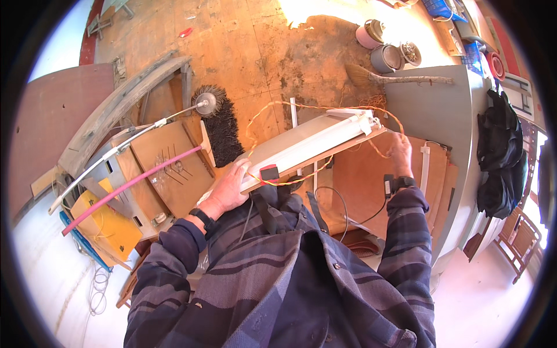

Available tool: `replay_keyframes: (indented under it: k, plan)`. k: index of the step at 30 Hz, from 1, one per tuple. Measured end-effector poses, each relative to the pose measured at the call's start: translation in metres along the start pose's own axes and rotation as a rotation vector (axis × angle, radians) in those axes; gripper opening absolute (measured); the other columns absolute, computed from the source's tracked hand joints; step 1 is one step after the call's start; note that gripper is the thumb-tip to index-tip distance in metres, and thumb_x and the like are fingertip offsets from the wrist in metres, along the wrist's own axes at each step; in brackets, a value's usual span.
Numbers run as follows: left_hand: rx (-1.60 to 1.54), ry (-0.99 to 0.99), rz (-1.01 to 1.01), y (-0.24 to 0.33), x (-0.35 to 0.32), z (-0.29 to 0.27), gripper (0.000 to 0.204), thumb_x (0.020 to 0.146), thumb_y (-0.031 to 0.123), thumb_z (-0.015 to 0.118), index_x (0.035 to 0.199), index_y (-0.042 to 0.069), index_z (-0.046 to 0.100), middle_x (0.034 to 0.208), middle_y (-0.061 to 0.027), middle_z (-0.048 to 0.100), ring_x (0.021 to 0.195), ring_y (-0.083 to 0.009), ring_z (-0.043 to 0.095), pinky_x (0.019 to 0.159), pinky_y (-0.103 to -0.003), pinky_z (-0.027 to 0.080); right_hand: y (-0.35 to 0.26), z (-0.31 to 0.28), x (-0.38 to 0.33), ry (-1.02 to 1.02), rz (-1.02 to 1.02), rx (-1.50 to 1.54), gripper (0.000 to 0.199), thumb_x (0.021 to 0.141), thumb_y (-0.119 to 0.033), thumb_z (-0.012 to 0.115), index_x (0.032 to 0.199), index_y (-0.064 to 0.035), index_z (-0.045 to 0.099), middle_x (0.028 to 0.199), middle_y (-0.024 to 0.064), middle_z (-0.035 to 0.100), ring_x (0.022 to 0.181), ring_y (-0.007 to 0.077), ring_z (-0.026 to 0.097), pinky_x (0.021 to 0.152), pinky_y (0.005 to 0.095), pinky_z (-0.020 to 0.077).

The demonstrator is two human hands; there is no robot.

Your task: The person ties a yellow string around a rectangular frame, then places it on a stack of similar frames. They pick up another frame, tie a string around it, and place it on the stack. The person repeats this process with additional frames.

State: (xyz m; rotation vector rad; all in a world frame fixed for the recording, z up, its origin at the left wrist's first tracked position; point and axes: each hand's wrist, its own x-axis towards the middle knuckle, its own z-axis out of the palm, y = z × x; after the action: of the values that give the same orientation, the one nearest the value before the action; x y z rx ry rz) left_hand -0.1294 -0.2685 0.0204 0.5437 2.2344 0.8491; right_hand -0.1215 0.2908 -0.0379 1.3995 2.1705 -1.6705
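The plywood floor, stained and sunlit at its far edge, carries everything here, and across its near part lies a long white light fixture resting on a thin board, running from the person's chest out toward the grey panel on the right. The fixture is the thing in hand: its near end sits under the left hand, which lies flat and spread on the board's near corner, pressing rather than gripping. The right hand reaches past the fixture's far end, and appears closed around the orange-yellow twin wire there, though the fingers are turned away and I cannot tell the grip for sure. That wire loops out over the floor from the far end and trails back along the fixture's near edge to a small black and red block by the near corner. As a judgement, the step goes well if the left hand keeps the board pinned so the fixture cannot swing, while the right draws the wire with even, gentle tension, keeping the loop free of the far corner. Leftward, well apart, lie a pink rod, a white tube and a round wire brush.
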Motion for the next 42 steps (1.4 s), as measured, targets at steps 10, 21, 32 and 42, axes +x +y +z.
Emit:
replay_keyframes:
  k: [10,21,32,42]
  plan:
    - [-0.014,-0.055,-0.037,0.008,0.002,-0.003,0.077,0.073,0.009,0.078,0.140,-0.001,0.041,0.141,-0.0250,0.048,0.134,-0.0411,0.048,0.113,-0.043,0.041,-0.025,0.065,-0.032,-0.362,0.317,0.405,0.063,0.106,-0.063,0.031,0.135,-0.0133,0.057,0.092,-0.0024,0.068,0.064,0.0066,0.058,0.048,0.0222,0.0421]
    - [-0.010,-0.359,-0.169,-0.004,0.009,-0.006,0.126,0.061,0.048,0.090,0.157,0.001,0.025,0.151,-0.0253,0.039,0.139,-0.0428,0.036,0.119,-0.046,0.031,-0.055,0.049,-0.040,-0.522,0.345,0.514,0.040,0.100,-0.051,0.058,0.116,-0.0156,0.066,0.094,-0.0048,0.071,0.075,0.0077,0.064,0.054,0.0237,0.0425]
    - [0.069,-0.717,-0.117,-0.001,0.028,-0.006,0.124,0.061,0.060,0.086,0.157,0.003,0.032,0.151,-0.0244,0.044,0.138,-0.0427,0.038,0.119,-0.046,0.030,-0.039,0.030,-0.046,-0.564,0.435,0.546,0.041,0.100,-0.046,0.061,0.124,-0.0141,0.064,0.097,-0.0008,0.071,0.077,0.0109,0.067,0.052,0.0246,0.0486]
    - [-0.502,-0.659,-0.311,-0.051,0.025,0.028,0.095,0.086,0.061,0.071,0.154,0.003,0.038,0.145,-0.0216,0.055,0.136,-0.0311,0.050,0.115,-0.039,0.037,-0.062,-0.001,-0.032,-0.619,0.371,-0.192,0.057,0.101,-0.052,0.056,0.134,-0.0051,0.060,0.100,0.0035,0.068,0.072,0.0136,0.060,0.055,0.0288,0.0480]
